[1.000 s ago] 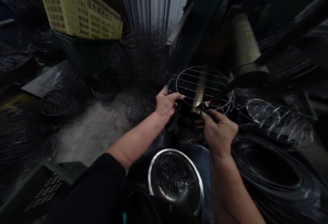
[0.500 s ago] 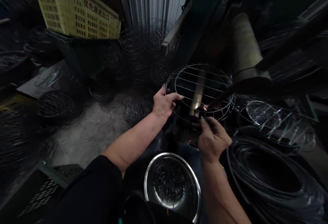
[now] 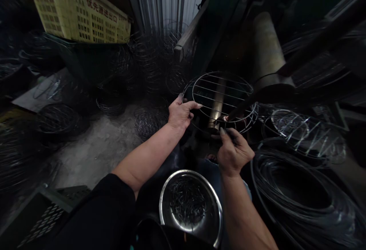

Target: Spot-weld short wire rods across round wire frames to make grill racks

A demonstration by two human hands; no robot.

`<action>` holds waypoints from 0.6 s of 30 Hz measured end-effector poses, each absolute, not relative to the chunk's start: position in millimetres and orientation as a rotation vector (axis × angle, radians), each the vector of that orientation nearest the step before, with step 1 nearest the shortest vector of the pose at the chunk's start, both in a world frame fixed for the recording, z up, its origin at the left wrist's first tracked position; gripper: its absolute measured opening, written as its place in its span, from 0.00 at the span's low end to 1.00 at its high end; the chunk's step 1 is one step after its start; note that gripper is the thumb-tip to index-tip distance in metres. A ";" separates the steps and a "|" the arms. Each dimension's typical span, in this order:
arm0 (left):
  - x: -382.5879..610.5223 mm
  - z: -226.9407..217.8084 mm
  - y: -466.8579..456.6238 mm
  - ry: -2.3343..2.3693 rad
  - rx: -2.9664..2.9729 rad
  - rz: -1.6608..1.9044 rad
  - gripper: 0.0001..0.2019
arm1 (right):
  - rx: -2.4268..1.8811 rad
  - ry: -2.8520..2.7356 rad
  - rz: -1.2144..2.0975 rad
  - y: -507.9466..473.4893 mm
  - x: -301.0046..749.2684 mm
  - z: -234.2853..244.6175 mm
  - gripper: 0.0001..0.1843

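A round wire rack [image 3: 220, 76] with parallel bars lies between the machine's upper arm and a brass-coloured lower rod [image 3: 218, 101]. My left hand [image 3: 180, 112] is closed on the rack's left rim, the thumb laid over the wire. Just below the front rim is my right hand [image 3: 235, 151], its thumb and fingers pinched together. What they pinch is too dark and small to make out. Close above that pinch, a copper-coloured tip [image 3: 225, 118] meets the rack's front edge. A steel bowl [image 3: 162, 204] of short metal wire pieces [image 3: 188, 200] sits below my hands.
A thick metal cylinder [image 3: 268, 48] of the machine stands at upper right. Coiled wire [image 3: 294, 189] fills the lower right, with more wire racks [image 3: 309, 132] behind it. Left are a yellow crate [image 3: 82, 13], a green crate [image 3: 42, 215] and wire bundles [image 3: 58, 118].
The whole view has shifted slightly, so things sit a little further left. Both hands keep their places at the rack, and the grip looks the same.
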State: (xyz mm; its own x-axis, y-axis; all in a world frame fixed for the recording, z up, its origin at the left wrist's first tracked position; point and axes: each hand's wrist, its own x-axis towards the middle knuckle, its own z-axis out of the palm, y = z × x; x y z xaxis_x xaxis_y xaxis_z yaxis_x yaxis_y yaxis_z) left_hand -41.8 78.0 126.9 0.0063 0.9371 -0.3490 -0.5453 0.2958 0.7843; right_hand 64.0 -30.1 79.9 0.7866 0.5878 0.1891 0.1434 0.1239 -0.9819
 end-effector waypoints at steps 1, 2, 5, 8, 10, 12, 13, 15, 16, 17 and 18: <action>-41.4 127.3 78.6 1.000 0.498 1.231 0.22 | -1.436 -0.630 0.370 -29.4 64.3 80.3 0.15; -41.0 127.7 79.1 1.009 0.492 1.222 0.21 | -1.443 -0.625 0.383 -28.7 64.7 80.5 0.15; -40.1 128.3 80.6 1.028 0.483 1.209 0.20 | -1.450 -0.600 0.421 -27.3 65.9 80.4 0.16; -39.8 128.0 81.7 1.034 0.500 1.205 0.20 | -1.414 -0.569 0.429 -26.1 65.7 81.1 0.16; -39.8 128.0 81.8 1.031 0.509 1.203 0.19 | -1.386 -0.561 0.429 -24.6 63.9 82.4 0.15; -39.9 128.2 81.6 1.015 0.513 1.204 0.19 | -1.345 -0.552 0.440 -22.9 61.2 84.0 0.14; -39.9 128.4 81.5 1.008 0.515 1.204 0.19 | -1.316 -0.550 0.452 -22.4 60.0 84.8 0.13; -40.0 128.6 81.4 1.005 0.516 1.203 0.20 | -1.267 -0.534 0.477 -23.6 59.6 86.7 0.13; -39.9 128.6 81.5 1.012 0.515 1.201 0.19 | -1.257 -0.518 0.490 -25.7 61.2 87.9 0.13; -39.9 128.4 81.8 1.025 0.513 1.201 0.19 | -1.257 -0.494 0.493 -28.9 64.4 89.2 0.14; -39.8 128.1 82.3 1.038 0.514 1.199 0.19 | -1.262 -0.458 0.478 -33.1 69.1 90.6 0.14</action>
State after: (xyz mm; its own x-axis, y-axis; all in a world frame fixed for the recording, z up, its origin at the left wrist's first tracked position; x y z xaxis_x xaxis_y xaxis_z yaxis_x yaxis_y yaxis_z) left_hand -39.8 82.3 128.1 0.0080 0.9263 -0.3768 -0.5058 0.3288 0.7976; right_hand 69.1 -33.1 90.6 0.8156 0.5751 0.0645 -0.0881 0.2335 -0.9684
